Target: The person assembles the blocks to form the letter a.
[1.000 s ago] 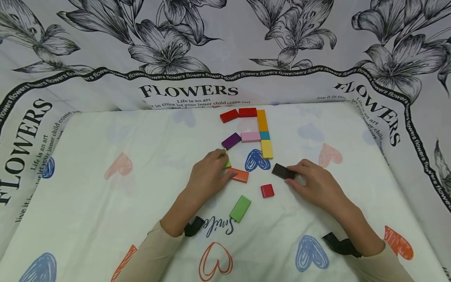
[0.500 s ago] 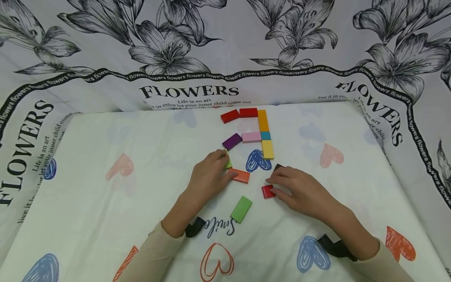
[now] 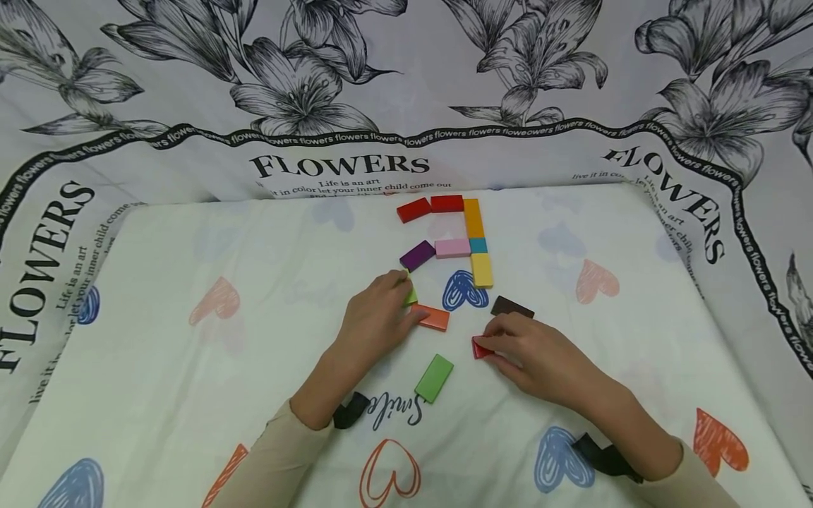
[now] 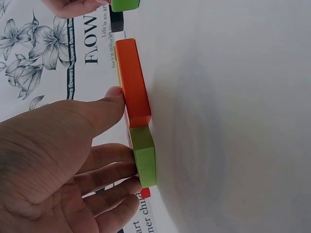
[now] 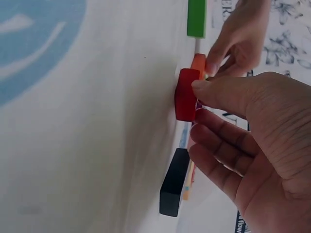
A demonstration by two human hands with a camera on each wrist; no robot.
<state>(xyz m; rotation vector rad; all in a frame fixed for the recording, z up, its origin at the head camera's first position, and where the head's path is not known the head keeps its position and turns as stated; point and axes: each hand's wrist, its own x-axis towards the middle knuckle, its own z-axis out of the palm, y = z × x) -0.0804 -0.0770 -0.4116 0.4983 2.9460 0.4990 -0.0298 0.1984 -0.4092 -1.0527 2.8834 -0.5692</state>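
My right hand (image 3: 540, 361) pinches a small red block (image 3: 478, 348) between thumb and fingertips, low over the cloth. In the right wrist view the thumb lies on the near edge of that red block (image 5: 184, 97), and a black block (image 5: 174, 182) sits beside the lower fingers. From above, the black block (image 3: 512, 306) lies just beyond my right hand. My left hand (image 3: 373, 314) rests at two blocks laid end to end: its thumb touches the orange block (image 4: 134, 82) and its fingertips touch the light green block (image 4: 145, 158), which it partly hides from above.
A line of blocks curves beyond the hands: purple (image 3: 417, 255), pink (image 3: 452, 248), blue (image 3: 478, 245), yellow (image 3: 481, 271), orange-yellow (image 3: 473, 217) and two red blocks (image 3: 447, 203). Nearer lies a green block (image 3: 435, 378). A white heart-printed cloth (image 3: 286, 395) covers the surface.
My right hand has let go of the black block, which now lies slightly turned, and has moved left and nearer to grip the small red block. The left hand has stayed put.
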